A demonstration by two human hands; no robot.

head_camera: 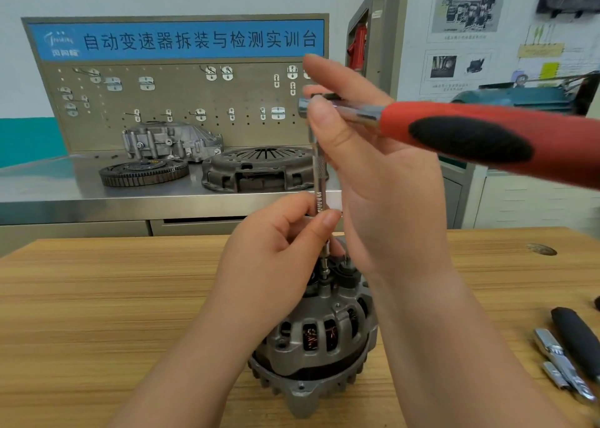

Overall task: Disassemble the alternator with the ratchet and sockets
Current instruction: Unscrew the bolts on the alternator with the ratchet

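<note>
From my remote seat, the alternator (321,340) stands on end on the wooden counter (113,297), low in the middle of the view, between the two forearms. Copper windings show through the slots of its grey housing.

A slim chrome extension bar (319,174) rises upright from a fastener on the alternator's top end. The left hand (276,252) pinches this bar low down, thumb and forefinger closed on it and the other fingers curled beneath. The right hand (373,174) is higher, its fingers and thumb gripping the head of the ratchet (470,135), which sits on top of the bar. The ratchet's red and black handle juts out to the right, close to the camera.

At the right edge of the counter lie a black-handled tool (574,336) and some chrome sockets (552,353), just beside each other and well apart from the alternator.

Behind, a steel counter (65,193) carries a clutch pressure plate (259,167), a toothed flywheel (143,171) and a cast housing (168,141), in front of a pegboard (181,102) with hooks.
</note>
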